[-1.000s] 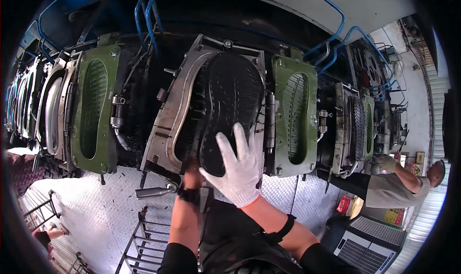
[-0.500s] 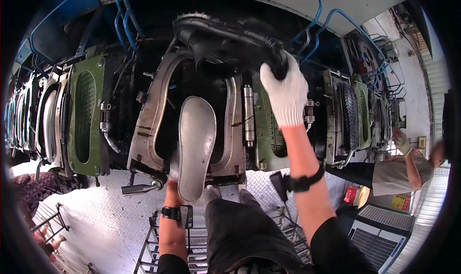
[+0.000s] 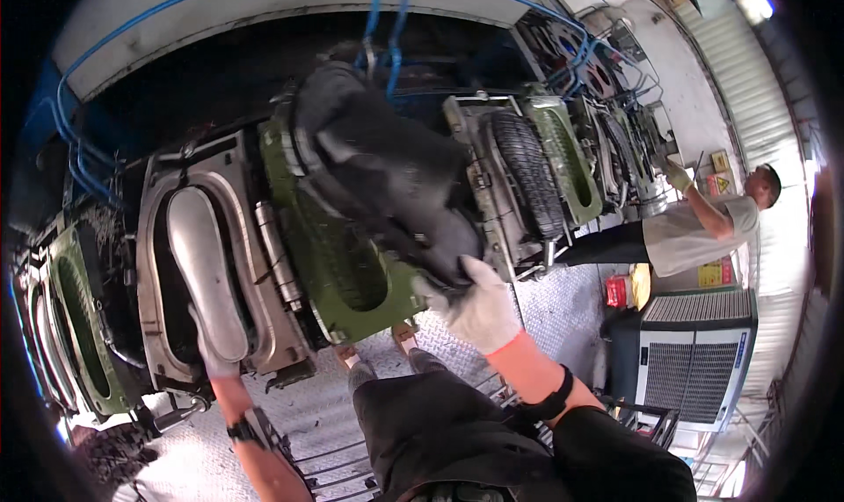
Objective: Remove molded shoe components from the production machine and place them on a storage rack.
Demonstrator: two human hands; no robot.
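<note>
My right hand (image 3: 482, 313), in a white knit glove, is closed on the end of a black boot (image 3: 387, 168). The boot hangs over a green sole mould (image 3: 356, 317) and is smeared by motion. At the left, a silver sole-shaped metal last (image 3: 207, 265) lies within an opened metal mould frame (image 3: 158, 295). My left hand (image 3: 211, 348), also gloved, rests against the last's near left edge with its fingers stretched along it. Part of those fingers is hidden by the last.
A row of similar moulds runs along the machine, including a green one (image 3: 83, 317) at left and one with a black treaded sole (image 3: 527, 172) at right. Blue pipes (image 3: 396, 27) arch above. A co-worker (image 3: 703, 225) stands at the right, near a boxy grey unit (image 3: 690, 370).
My view has turned right. The boot has moved from above the metal frame to over the green mould, nearer me. The last has swung down into its frame, my left hand beside it.
</note>
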